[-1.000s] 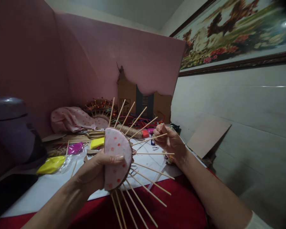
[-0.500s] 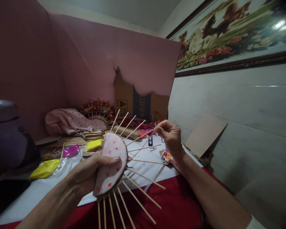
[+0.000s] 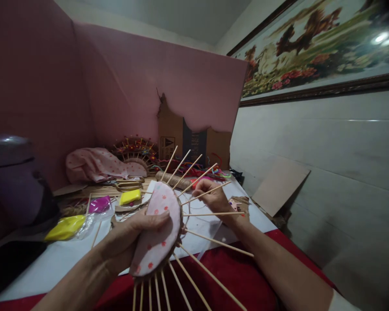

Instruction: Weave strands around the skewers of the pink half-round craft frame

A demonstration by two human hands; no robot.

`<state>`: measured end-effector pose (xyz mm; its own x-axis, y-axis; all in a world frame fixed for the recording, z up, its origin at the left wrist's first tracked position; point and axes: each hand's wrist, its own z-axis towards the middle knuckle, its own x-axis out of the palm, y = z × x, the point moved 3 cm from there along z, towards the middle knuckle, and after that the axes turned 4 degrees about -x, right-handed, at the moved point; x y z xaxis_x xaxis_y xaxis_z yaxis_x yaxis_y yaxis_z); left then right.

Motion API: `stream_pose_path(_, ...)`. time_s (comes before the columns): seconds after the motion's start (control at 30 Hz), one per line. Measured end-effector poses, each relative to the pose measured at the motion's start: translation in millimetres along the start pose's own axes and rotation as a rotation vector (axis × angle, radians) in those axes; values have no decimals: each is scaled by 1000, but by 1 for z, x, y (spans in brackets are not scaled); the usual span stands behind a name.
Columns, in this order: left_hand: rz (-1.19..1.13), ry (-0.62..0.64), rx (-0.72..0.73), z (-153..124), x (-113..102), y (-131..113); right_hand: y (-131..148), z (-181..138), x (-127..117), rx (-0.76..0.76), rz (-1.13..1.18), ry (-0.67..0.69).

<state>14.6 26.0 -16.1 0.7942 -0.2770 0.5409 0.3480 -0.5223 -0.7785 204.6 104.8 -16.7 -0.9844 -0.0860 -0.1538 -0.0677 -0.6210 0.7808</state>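
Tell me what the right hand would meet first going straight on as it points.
The right hand would likely meet a thin stick of the spotted half-disc first, though depth is unclear.

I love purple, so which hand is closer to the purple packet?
Left. The left hand holds the spotted half-circle; the purple packet lies beyond that hand, to its left. The right hand is farther, on the half-circle's other side.

Cannot see most fingers of the left hand (image 3: pixel 131 235) behind the half-disc (image 3: pixel 165 244), nor ends of lower sticks (image 3: pixel 180 285), cropped below; cannot identify the cropped black thing (image 3: pixel 14 268) toward the left edge of the desk (image 3: pixel 63 259).
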Motion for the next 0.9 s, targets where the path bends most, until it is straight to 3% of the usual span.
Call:
stream_pose_path(0.2,-32,-57,-21,2,5,13,12,-19,28,-49,-238,119)
stream_pose_path(0.57,-65,101,26,7,9,17,10,-24,27,-47,-461,36)
stream_pose_path(0.9,-24,14,33,7,5,18,6,-28,28,-68,-547,55)
